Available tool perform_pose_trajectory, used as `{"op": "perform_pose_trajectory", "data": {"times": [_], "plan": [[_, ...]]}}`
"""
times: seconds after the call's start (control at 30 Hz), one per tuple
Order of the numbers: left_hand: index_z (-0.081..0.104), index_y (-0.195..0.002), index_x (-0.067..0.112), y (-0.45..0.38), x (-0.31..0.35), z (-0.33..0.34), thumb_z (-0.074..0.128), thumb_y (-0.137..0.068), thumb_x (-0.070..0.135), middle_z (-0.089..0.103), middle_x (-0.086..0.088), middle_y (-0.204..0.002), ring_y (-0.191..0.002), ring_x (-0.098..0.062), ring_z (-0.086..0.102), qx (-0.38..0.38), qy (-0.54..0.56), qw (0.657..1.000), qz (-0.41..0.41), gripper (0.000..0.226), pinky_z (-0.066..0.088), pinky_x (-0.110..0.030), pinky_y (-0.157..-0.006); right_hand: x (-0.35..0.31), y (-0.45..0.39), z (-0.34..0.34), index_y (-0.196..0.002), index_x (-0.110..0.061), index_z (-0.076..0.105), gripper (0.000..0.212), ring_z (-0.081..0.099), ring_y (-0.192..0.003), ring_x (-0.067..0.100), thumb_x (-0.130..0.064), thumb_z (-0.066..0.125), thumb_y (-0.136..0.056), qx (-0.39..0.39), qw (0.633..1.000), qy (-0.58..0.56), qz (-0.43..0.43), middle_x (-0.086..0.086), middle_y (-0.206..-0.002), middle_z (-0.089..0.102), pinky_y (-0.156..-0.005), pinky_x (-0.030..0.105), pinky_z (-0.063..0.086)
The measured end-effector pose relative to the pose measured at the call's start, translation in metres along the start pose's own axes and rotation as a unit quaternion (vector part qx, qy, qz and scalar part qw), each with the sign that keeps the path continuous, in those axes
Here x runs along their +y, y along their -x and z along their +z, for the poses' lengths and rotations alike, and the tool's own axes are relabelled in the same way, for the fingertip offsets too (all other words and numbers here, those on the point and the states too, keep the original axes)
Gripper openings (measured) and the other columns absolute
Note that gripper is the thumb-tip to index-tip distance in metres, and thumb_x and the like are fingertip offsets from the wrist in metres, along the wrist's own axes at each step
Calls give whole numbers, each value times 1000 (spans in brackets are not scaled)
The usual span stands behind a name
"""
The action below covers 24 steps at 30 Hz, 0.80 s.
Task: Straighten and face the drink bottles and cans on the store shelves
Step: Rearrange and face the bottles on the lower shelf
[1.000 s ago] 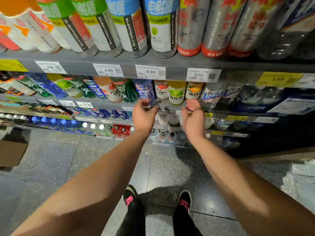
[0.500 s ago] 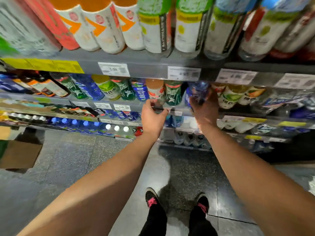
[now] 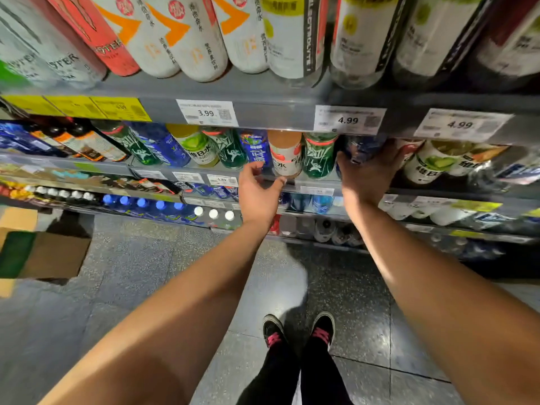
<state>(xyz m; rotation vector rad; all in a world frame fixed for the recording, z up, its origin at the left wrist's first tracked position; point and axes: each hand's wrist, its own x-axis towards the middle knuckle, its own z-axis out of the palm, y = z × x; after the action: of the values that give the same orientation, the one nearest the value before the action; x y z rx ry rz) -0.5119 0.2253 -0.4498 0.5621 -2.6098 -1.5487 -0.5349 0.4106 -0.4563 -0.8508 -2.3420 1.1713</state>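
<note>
At the bottom centre of the frame a pair of black shoes with pink laces (image 3: 298, 331) stood on the grey speckled tile floor (image 3: 146, 273). At the left edge a brown cardboard box (image 3: 43, 252) sat on that floor.

Two bare forearms reached up from the lower corners toward the middle of the frame. The left hand (image 3: 258, 194) hung in front of the grey metal shelf edge (image 3: 309, 185), its fingers loosely curled and spread, gripping nothing; its fingertips sat just below the dark blue labelled bottle (image 3: 257, 150) and the peach-coloured bottle with a white and red label (image 3: 285, 156). The right hand (image 3: 368, 173) was curled round a clear bottle with a dark blue label (image 3: 362, 149), just right of centre, and covered its lower part. Between the two hands stood a green bottle with a white figure on its label (image 3: 318, 157).

Further right on the same shelf stood white-labelled bottles with a green fruit picture (image 3: 429, 165). Above, white price tags (image 3: 207, 112) lined the upper shelf front, and large white bottles with orange markings (image 3: 175, 39) filled the top of the frame.
</note>
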Motion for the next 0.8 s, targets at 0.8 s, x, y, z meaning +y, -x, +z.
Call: {"op": "perform_pose_trajectory", "data": {"times": [0.8], "plan": [[51,-100,21,-84,-68,-149,81,-79,19,56,9,-80,-77,-17,55,15,24,999,-34,36,43,-27,-72,-55,153,30,-126,-8,53,73,65,-102,22,-30,91,-67,-7,996,-86,19,9,-115,69,-77,14,39]]}}
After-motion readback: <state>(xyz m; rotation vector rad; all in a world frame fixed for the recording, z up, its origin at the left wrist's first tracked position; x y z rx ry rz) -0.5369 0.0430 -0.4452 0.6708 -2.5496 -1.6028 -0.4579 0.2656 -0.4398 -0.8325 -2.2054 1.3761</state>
